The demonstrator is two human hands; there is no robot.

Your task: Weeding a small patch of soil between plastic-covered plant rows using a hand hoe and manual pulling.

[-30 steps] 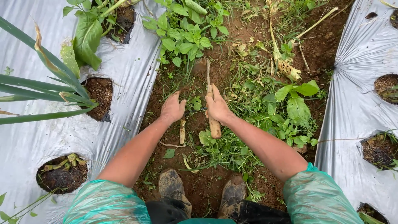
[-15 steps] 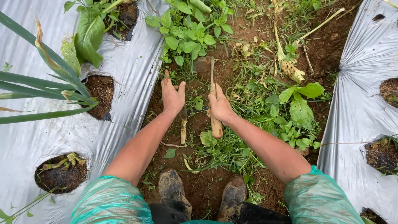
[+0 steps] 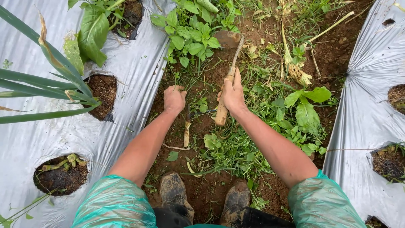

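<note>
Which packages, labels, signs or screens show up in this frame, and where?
None in view: no package, label, sign or screen.
Closest to packaging is the silver-grey plastic mulch sheeting, unprinted, on both sides of the soil strip, with round planting holes.
The right hand grips a wooden-handled hoe, unmarked.
The left hand is closed low among the weeds.

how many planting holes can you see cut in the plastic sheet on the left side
3: top hole with a leafy plant, middle hole beside long green blades, bottom hole with cut stems. Others may lie outside view.
</note>
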